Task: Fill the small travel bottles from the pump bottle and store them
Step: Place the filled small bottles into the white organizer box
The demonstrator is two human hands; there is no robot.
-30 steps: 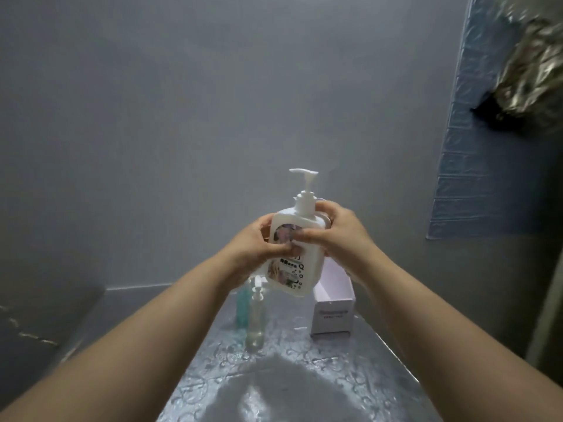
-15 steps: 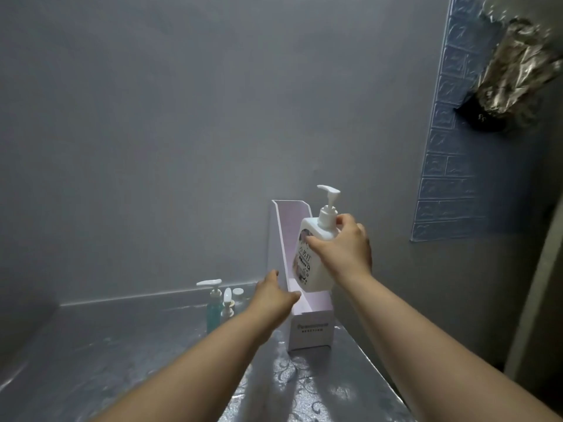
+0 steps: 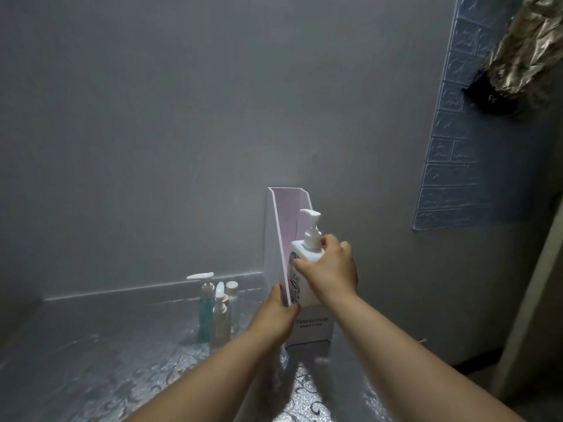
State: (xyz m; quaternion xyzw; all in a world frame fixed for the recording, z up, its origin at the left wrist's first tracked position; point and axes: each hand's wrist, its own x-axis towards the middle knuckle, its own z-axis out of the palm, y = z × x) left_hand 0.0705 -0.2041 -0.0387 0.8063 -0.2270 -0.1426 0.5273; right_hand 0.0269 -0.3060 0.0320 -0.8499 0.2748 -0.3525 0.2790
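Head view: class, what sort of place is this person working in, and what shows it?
Probably a home bathroom or wash corner: small toiletry bottles stand on a foil-patterned counter, the right hand holds a pump bottle at a storage box, and blue brick-look panelling covers the side wall.

Glossy white plastic pump bottle (image 3: 304,269), shiny embossed foil countertop (image 3: 106,376), crinkled foil wrap (image 3: 524,53)

- The pump bottle (image 3: 303,251) moved down into the tall box (image 3: 278,239).
- The left hand (image 3: 275,315) released it and now grips the box's side wall.
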